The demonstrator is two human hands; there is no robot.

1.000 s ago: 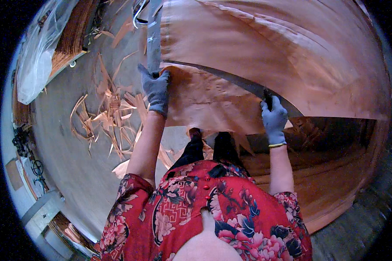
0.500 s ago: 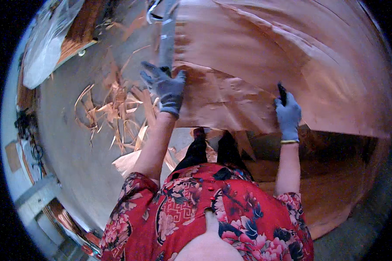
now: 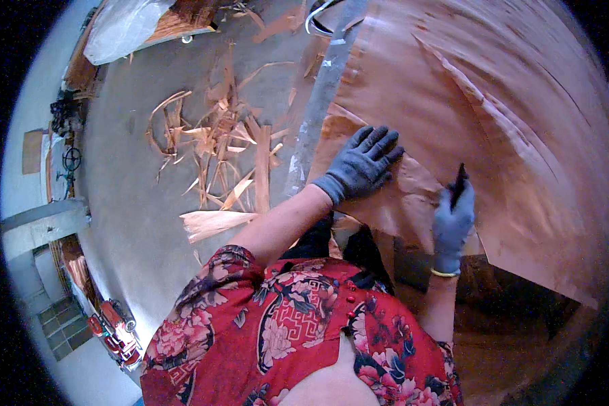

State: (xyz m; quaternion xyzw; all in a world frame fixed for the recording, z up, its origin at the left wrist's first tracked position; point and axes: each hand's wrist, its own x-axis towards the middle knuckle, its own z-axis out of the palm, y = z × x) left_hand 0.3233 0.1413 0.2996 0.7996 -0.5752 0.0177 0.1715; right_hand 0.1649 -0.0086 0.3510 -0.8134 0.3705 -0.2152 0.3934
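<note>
My left hand [image 3: 363, 164], in a grey glove, lies flat with fingers spread on a thin reddish-brown sheet [image 3: 446, 88] that looks like wood veneer. To its right, my gloved right hand [image 3: 452, 220] is closed round a slim black tool [image 3: 459, 184], its tip pointing away from me. Whether it is a knife cannot be made out. The tool is over the sheet, near a lower layer's creased near part [image 3: 409, 203]. A worn grey strip [image 3: 325, 84] runs along the sheet's left side.
Torn brown strips [image 3: 216, 135] lie heaped on the grey floor [image 3: 125, 162] at left. Clear plastic wrap [image 3: 125, 30] covers a brown stack at the far left. A red machine [image 3: 115, 328] stands at lower left. Dark space shows under the sheet's near edge.
My left hand has moved right, off the grey strip and onto the sheet. My right hand still grips the black tool, now a little nearer to me. The whole view has turned.
</note>
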